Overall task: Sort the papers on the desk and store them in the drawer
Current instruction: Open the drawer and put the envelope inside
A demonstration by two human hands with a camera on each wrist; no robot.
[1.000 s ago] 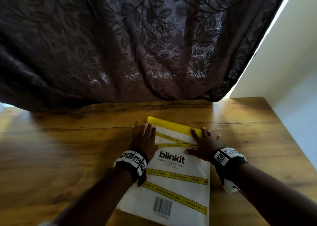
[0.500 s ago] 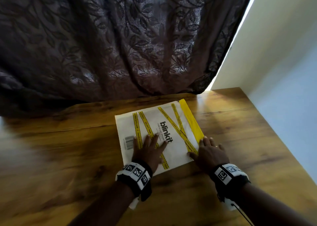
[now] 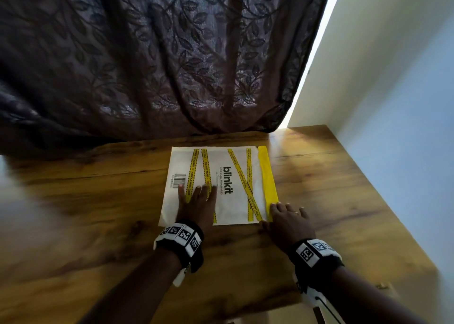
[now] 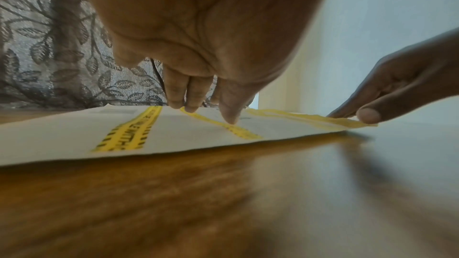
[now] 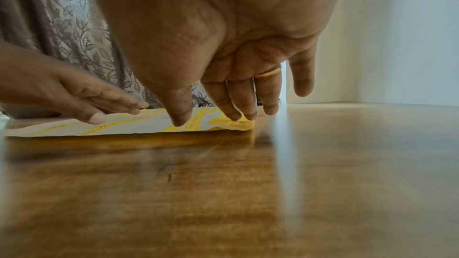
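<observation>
A white paper envelope [image 3: 228, 176] with yellow tape stripes, black "blinkit" lettering and a yellow flap on its right side lies flat on the wooden desk [image 3: 98, 213]. My left hand [image 3: 196, 200] lies with straight fingers on the envelope's near left part. In the left wrist view its fingertips [image 4: 191, 108] press the paper [image 4: 74, 134]. My right hand [image 3: 285, 215] rests with straight fingers on the near right corner. In the right wrist view its fingertips [image 5: 233, 116] touch the yellow flap [image 5: 233, 125]. No drawer is in view.
A dark leaf-patterned curtain [image 3: 159, 60] hangs down to the desk's far edge. A pale wall [image 3: 398, 102] runs along the desk's right side. The desk's near edge [image 3: 245, 311] shows at the bottom right. Bare wood lies left and right of the envelope.
The envelope has turned about a quarter turn, from lengthwise toward me to sideways, and lies farther out on the desk. Both hands stayed on it, flat, and moved with it.
</observation>
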